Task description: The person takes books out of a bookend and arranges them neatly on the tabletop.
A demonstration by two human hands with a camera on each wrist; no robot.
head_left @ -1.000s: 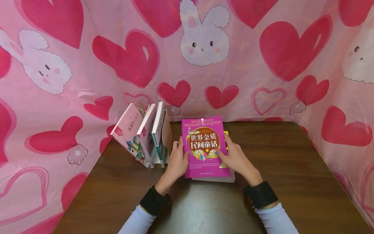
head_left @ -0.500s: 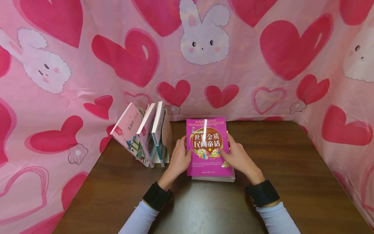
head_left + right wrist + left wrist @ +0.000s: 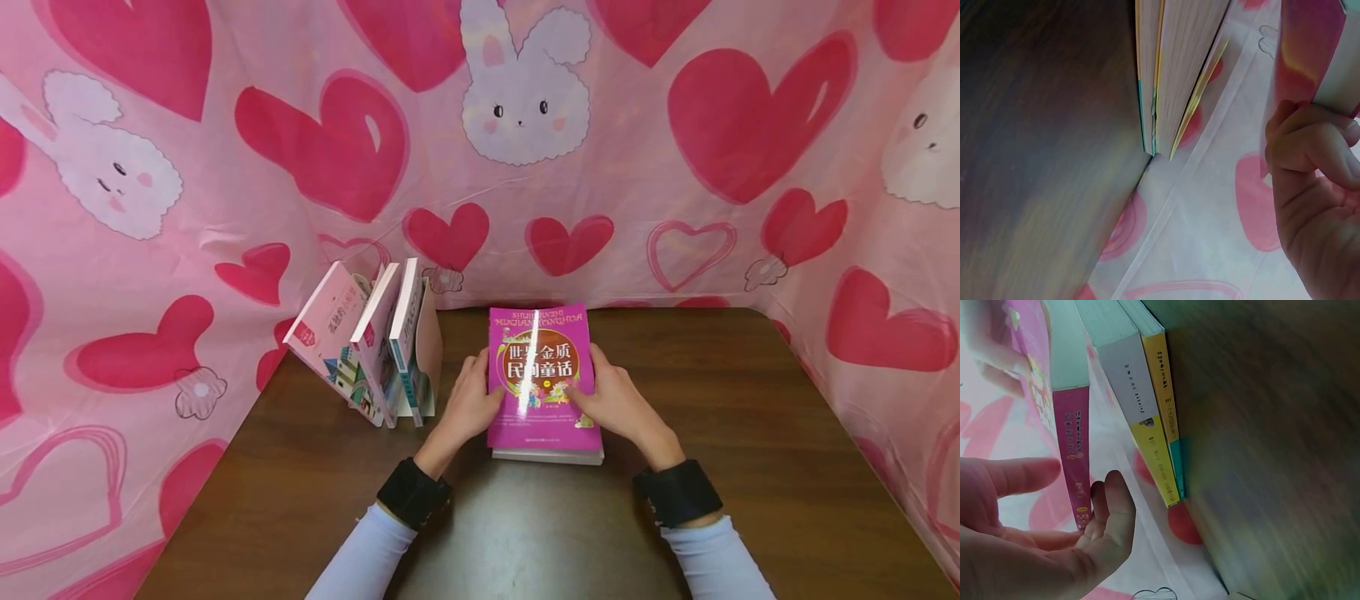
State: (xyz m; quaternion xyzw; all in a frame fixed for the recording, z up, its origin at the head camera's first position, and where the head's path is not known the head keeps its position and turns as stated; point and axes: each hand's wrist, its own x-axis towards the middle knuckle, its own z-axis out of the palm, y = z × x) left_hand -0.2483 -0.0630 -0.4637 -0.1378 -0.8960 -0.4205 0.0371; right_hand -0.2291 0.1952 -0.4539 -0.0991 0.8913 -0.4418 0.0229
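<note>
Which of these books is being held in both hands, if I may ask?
It's the magenta book: the left hand and right hand grip its sides, while two books lie beneath and three others stand to the left.

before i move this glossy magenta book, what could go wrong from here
The glossy magenta book is held above the flat two-book stack with yellow on its spines, so it might land askew. The stack's slightly lifted yellow top cover could crease beneath it. The left hand and right hand both reach under the book, so they could get pinched.
</note>
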